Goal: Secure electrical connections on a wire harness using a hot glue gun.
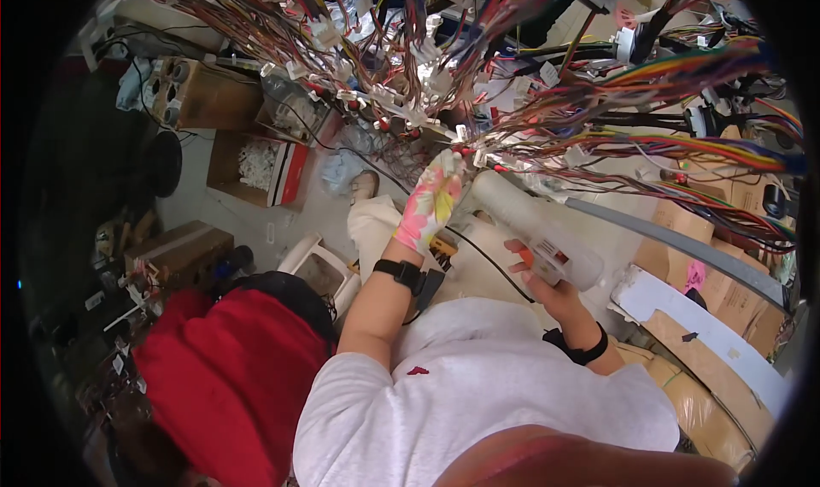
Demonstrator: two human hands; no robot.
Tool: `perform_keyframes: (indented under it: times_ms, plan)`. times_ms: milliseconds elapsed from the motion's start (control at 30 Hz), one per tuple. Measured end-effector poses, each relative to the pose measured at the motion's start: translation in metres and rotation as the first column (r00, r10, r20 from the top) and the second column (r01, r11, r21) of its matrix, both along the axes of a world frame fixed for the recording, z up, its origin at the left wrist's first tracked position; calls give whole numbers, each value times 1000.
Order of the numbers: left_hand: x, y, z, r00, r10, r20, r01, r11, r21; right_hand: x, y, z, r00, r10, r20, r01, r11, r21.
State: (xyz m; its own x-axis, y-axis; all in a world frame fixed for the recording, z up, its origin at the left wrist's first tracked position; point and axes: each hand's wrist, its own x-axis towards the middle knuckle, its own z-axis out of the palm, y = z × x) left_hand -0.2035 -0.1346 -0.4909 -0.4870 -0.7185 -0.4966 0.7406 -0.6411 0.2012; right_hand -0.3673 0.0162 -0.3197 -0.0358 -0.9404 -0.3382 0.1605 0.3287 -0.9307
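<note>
My left hand (431, 203), in a pink, yellow and white patterned glove, is raised to the hanging wires. Its fingertips are closed beside small white and red connectors (462, 135); what lies between them is too small to make out. A bare right hand (551, 290), mine, is lower and nearer my body, its fingers curled round the near end of a long translucent plastic package (538, 224) with a printed label. An orange piece (526, 255) shows by those fingers. Dense bundles of coloured wires (615, 102) with white tags spread above both hands.
A grey curved bar (675, 235) crosses at the right, above cardboard (739, 290). At the left stand an open box (232, 186) of small white parts and a closed carton (181, 249). A person in red (231, 376) is close on my left, beside a pale plastic stool (318, 261).
</note>
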Motion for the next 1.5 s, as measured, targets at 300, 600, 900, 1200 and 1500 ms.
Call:
perform_keyframes:
  times_ms: [300, 600, 900, 1200, 1500]
  plan:
    - [24, 29, 18, 979, -202, -9, 198, 965, -171, -10, 25, -30, 999, 29, 27, -28, 999, -47]
    - [14, 46, 3, 988, 85, -130, -92, 995, -50, -14, 31, -63, 997, 68, -45, -71, 995, -73]
    - [2, 37, 14, 990, 50, -134, -59, 997, -59, -13, 28, -85, 992, 119, -41, -119, 993, 6]
    - [2, 35, 14, 993, 54, -108, -64, 995, -83, -11, 25, -88, 995, 94, -40, -91, 994, 55]
    - [3, 34, 17, 997, 44, -57, -50, 993, -109, -9, 22, -90, 996, 77, -54, -76, 997, 18]
